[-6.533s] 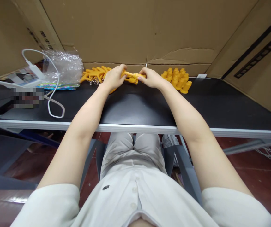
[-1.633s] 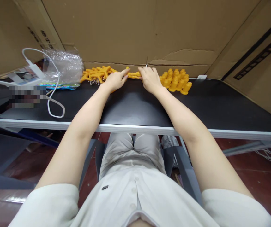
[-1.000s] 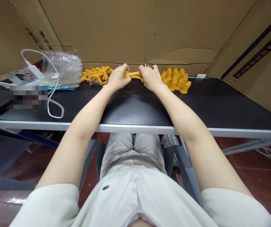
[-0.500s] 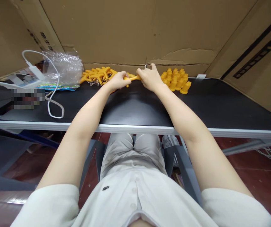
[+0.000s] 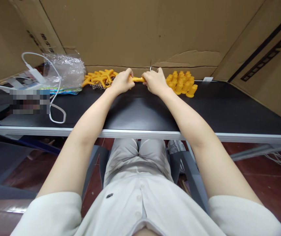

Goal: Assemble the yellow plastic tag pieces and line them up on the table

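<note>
Between my two hands stretches a slim yellow plastic piece [image 5: 138, 79], its ends hidden in my fingers. My left hand [image 5: 123, 81] is closed on its left end, and my right hand [image 5: 154, 80] pinches the right end. Left of my left hand lies a heap of branched yellow pieces [image 5: 101, 77] with small metal chains [image 5: 100, 86] among them. Just right of my right hand stands a cluster of yellow flared cylinders [image 5: 182, 82], upright in rows.
A clear plastic bag [image 5: 65, 70] lies over colourful flat packets at the left, beside a white cable [image 5: 60, 82] and adapter [image 5: 37, 75]. Cardboard walls [image 5: 121, 32] enclose the back and sides of the black table [image 5: 140, 113]. A white tag [image 5: 207, 79] lies at the back right.
My left hand has turned and its fingers have shifted around the yellow piece, covering more of it. My right hand stays almost in place. The heap and the cylinders look unchanged.
</note>
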Demonstrator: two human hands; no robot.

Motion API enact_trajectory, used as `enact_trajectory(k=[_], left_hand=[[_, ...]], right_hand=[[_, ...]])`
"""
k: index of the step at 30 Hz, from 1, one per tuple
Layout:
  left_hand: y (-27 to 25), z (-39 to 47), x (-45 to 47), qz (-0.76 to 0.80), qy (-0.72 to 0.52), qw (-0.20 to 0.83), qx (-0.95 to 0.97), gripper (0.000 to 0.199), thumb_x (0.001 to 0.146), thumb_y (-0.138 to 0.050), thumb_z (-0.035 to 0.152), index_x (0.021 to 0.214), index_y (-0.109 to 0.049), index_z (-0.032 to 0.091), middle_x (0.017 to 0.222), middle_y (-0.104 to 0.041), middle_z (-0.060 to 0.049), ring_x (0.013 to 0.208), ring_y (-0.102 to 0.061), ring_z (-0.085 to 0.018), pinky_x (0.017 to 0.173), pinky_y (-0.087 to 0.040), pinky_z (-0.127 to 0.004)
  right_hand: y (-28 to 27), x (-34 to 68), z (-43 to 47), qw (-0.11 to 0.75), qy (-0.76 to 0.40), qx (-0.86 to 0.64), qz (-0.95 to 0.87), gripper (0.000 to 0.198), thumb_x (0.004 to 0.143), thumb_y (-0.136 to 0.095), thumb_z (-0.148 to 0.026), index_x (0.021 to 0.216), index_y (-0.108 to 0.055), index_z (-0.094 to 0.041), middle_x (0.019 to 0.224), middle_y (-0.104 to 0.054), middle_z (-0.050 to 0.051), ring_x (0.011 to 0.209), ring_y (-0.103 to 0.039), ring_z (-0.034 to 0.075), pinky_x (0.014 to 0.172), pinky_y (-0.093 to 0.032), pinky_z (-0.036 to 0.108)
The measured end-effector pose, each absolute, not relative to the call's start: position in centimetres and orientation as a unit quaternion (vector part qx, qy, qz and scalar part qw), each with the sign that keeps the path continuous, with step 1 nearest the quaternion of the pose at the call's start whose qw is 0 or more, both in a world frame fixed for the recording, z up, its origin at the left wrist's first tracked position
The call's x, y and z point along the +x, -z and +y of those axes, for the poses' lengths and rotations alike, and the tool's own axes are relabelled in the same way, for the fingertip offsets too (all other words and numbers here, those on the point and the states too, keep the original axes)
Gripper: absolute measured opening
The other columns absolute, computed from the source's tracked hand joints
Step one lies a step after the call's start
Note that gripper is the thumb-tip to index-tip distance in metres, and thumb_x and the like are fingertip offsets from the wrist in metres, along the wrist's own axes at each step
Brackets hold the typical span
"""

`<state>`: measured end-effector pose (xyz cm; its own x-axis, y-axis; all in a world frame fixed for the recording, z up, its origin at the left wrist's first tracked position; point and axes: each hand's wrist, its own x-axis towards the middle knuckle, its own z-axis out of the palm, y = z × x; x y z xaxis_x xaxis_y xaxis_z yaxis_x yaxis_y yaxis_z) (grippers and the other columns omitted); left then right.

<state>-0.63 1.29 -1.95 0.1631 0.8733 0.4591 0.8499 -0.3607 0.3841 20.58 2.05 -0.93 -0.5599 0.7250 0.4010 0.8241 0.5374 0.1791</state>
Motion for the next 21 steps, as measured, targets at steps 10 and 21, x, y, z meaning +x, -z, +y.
enact_trajectory(k=[10,21], left_hand=[[-0.6,-1.7,1.0,0.613,-0.335,0.288,0.655,0.014,0.090,-0.071,0.011,0.088,-0.061,0.021,0.076,-0.057,0.002,0.064,-0.054,-0.013,0.073,-0.049,-0.026],[-1.1,-3.0,1.5,0.593,-0.272,0.426,0.627,0.023,0.095,-0.061,0.009,0.077,-0.054,0.021,0.061,-0.049,0.004,0.048,-0.039,-0.009,0.055,-0.039,-0.024]], right_hand=[[-0.7,20.3,0.2,0.124,0.230,-0.446,-0.856,0.056,0.116,-0.023,-0.012,0.144,-0.071,-0.014,0.140,-0.074,0.018,0.144,-0.060,0.034,0.126,-0.033,0.060],[-0.5,21.2,0.9,0.113,0.206,-0.439,-0.867,0.049,0.111,-0.033,-0.019,0.152,-0.058,-0.009,0.143,-0.069,0.024,0.142,-0.060,0.040,0.119,-0.040,0.056]])
